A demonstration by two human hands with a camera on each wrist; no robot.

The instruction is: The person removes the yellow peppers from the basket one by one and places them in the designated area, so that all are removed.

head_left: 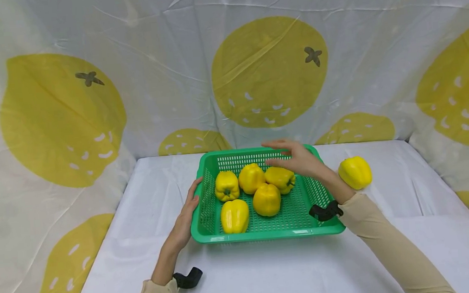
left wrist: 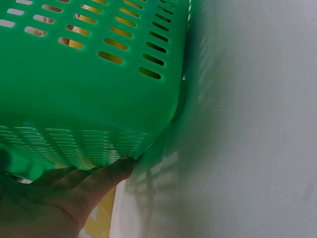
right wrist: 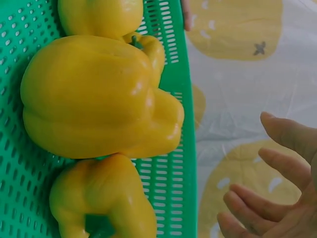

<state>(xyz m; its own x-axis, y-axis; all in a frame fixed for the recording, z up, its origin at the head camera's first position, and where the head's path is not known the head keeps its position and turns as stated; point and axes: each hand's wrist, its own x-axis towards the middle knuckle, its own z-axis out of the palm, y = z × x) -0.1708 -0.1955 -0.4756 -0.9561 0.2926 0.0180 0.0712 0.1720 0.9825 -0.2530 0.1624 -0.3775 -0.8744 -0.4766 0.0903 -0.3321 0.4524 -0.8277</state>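
Note:
A green plastic basket [head_left: 267,234] with slotted walls holds several yellow bell peppers [head_left: 266,200]. Against the basket's left side rests my left hand [head_left: 184,220]; in the left wrist view its fingers [left wrist: 106,181] lie fairly straight along the outer wall, near the bottom edge. My right hand [head_left: 294,159] is over the basket's far right part with its fingers spread and nothing between them. Close by it in the head view lies a bell pepper with a green stem [head_left: 280,179]. The right wrist view shows a large bell pepper [right wrist: 94,99] beside the slotted wall, apart from the fingers.
One more yellow bell pepper [head_left: 355,173] lies on the white cloth-covered table [head_left: 270,273], right of the basket and near my right forearm. A hanging cloth [head_left: 161,78] printed with big yellow fruits encloses the back and sides. Both wrists wear black devices [head_left: 326,211].

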